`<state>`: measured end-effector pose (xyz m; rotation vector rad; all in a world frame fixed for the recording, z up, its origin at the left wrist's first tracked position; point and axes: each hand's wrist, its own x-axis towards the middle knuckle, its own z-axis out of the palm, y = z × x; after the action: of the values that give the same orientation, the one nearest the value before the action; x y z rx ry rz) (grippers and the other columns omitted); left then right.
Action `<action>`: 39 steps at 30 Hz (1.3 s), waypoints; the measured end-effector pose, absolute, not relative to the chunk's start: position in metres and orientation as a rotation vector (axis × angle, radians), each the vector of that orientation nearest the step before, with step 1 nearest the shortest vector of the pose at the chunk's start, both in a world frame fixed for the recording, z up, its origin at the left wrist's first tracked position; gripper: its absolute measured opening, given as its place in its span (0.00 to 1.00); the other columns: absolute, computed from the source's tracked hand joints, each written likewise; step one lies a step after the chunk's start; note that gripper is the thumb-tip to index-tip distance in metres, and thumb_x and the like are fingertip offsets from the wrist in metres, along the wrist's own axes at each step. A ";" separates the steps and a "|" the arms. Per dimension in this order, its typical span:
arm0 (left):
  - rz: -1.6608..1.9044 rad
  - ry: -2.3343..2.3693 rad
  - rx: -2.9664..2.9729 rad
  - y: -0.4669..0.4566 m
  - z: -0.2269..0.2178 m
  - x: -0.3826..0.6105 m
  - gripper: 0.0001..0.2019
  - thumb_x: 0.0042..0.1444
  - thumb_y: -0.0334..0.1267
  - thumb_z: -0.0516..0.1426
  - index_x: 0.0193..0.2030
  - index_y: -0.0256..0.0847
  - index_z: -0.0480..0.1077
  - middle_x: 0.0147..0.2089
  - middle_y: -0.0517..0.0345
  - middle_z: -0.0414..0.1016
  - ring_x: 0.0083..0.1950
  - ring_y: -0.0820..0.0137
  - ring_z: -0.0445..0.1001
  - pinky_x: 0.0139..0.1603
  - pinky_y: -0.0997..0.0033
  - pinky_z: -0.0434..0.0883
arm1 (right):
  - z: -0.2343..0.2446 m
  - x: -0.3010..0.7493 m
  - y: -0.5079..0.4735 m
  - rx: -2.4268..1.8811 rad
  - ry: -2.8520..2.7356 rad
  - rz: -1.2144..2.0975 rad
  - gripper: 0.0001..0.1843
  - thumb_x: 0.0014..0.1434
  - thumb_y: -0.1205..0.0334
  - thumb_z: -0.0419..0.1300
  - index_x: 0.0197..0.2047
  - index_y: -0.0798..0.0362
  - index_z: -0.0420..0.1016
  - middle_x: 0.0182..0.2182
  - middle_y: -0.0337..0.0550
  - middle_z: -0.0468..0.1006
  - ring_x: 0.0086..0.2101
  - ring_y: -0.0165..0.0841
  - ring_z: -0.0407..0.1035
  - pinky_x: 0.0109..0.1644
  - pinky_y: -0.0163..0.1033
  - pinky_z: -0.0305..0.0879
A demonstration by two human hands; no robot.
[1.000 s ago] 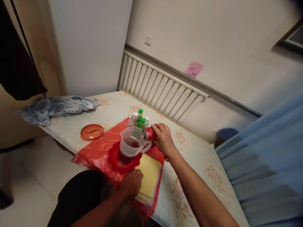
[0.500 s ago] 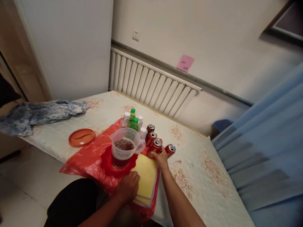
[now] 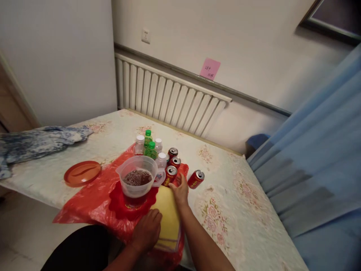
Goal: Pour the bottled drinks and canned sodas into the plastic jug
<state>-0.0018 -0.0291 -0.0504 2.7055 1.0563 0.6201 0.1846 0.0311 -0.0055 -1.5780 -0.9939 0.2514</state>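
My right hand [image 3: 181, 191] is beside the front red drink can [image 3: 170, 176], its thumb near the can's base and its fingers apart, with no grip around it. Two more red cans [image 3: 175, 162] stand behind that one in a row, and another red can [image 3: 196, 179] stands apart to the right. My left hand [image 3: 149, 227] rests with curled fingers at the edge of a yellow sheet stack [image 3: 166, 214]; nothing shows in it. A clear plastic jug [image 3: 138, 173] of dark bubbly liquid stands on a red scalloped dish [image 3: 117, 203], left of the sheets.
Several small bottles [image 3: 150, 150] with green or white caps stand behind the jug. A red plastic bag [image 3: 87, 199] lies beneath. An orange lid [image 3: 82, 174] and a blue patterned cloth [image 3: 47, 143] lie leftward on the flowered tablecloth [image 3: 234, 214]. A blue curtain [image 3: 318, 150] hangs right.
The front can has shifted left, into closer line with the two behind it. My right hand has loosened from it. My left hand stays by the sheets; the view has turned slightly right.
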 end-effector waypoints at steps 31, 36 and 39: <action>0.581 1.062 2.704 -0.029 -0.049 -0.002 0.11 0.58 0.25 0.49 0.43 0.41 0.67 0.47 0.52 0.71 0.48 0.61 0.68 0.47 0.61 0.68 | 0.026 0.267 -0.006 -1.657 -0.943 0.242 0.31 0.37 0.60 0.70 0.48 0.56 0.73 0.41 0.46 0.79 0.40 0.42 0.73 0.47 0.46 0.70; 0.545 1.080 2.690 -0.030 -0.047 -0.002 0.10 0.57 0.26 0.51 0.42 0.41 0.67 0.46 0.52 0.71 0.47 0.61 0.68 0.46 0.61 0.67 | 0.079 0.230 -0.002 -1.537 -1.306 0.079 0.33 0.43 0.63 0.66 0.55 0.56 0.68 0.48 0.51 0.75 0.47 0.42 0.71 0.52 0.47 0.68; 0.563 1.080 2.671 -0.032 -0.047 -0.003 0.09 0.57 0.27 0.51 0.42 0.41 0.67 0.45 0.53 0.70 0.46 0.61 0.67 0.46 0.61 0.67 | 0.109 0.211 0.004 -1.485 -1.518 -0.098 0.31 0.46 0.65 0.64 0.56 0.53 0.68 0.50 0.50 0.73 0.50 0.42 0.68 0.56 0.49 0.66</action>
<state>-0.0026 -0.0319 -0.0466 2.6711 1.0802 0.5633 0.2106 0.0038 0.1092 -1.4853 -1.5180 -0.0980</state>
